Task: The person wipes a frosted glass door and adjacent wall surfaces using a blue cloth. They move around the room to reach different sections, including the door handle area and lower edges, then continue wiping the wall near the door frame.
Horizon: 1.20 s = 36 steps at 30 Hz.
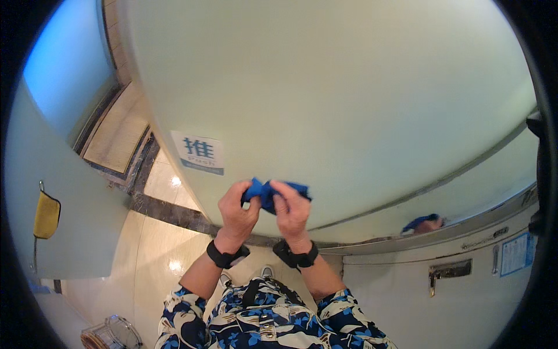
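A crumpled blue cloth (265, 192) stretches between my two hands, just in front of a frosted glass panel (331, 104). My left hand (237, 207) pinches its left end between thumb and forefinger. The fingers of my right hand (293, 209) grip the middle, and the dark blue right end sticks out past them. Whether the cloth touches the glass, I cannot tell. Both wrists wear black bands.
A sign (199, 152) with writing is stuck on the panel. At left, a yellow pad (47, 216) hangs beside a metal handle. A padlock (432, 283) hangs on the white cabinet (392, 301) at right. A clear container (122, 331) stands lower left.
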Tool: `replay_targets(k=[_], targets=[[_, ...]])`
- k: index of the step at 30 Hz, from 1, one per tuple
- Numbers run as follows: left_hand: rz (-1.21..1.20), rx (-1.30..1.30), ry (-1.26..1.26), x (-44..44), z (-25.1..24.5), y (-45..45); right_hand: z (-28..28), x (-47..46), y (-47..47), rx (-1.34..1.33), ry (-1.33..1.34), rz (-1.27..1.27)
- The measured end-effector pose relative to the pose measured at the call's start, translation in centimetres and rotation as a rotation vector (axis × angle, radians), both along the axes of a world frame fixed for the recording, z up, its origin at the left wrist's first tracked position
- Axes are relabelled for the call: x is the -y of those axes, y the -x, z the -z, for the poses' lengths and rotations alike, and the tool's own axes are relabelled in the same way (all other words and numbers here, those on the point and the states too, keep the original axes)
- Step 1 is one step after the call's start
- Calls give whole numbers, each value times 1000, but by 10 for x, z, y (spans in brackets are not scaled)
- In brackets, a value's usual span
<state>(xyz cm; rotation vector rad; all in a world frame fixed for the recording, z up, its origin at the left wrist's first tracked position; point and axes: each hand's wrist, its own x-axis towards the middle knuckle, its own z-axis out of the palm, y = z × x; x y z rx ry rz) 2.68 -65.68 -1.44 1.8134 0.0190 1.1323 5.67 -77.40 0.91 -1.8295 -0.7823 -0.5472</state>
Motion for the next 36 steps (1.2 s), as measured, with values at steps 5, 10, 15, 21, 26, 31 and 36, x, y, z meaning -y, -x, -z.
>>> replay_targets(k=[5, 10, 15, 21, 26, 31, 36], targets=[[65, -482, 96, 24, 101, 11, 94, 31, -2, -137, 122, 34], [97, -420, 248, 55, 71, 4, 79, 59, 2, -260, 2, 160], [316, -146, 369, 92, -26, -6, -19, 86, -9, 18, -400, 512], [425, 301, 96, 134, -92, -31, -83, 99, -22, 299, -515, 777], [378, -65, 24, 147, -3, -20, 15, 122, -20, 342, -85, 695], [267, -738, 40, 136, 117, -5, 125, 138, -4, -45, 131, 457], [263, -553, 675, 103, 89, -3, 106, 125, -2, -223, -154, 395]])
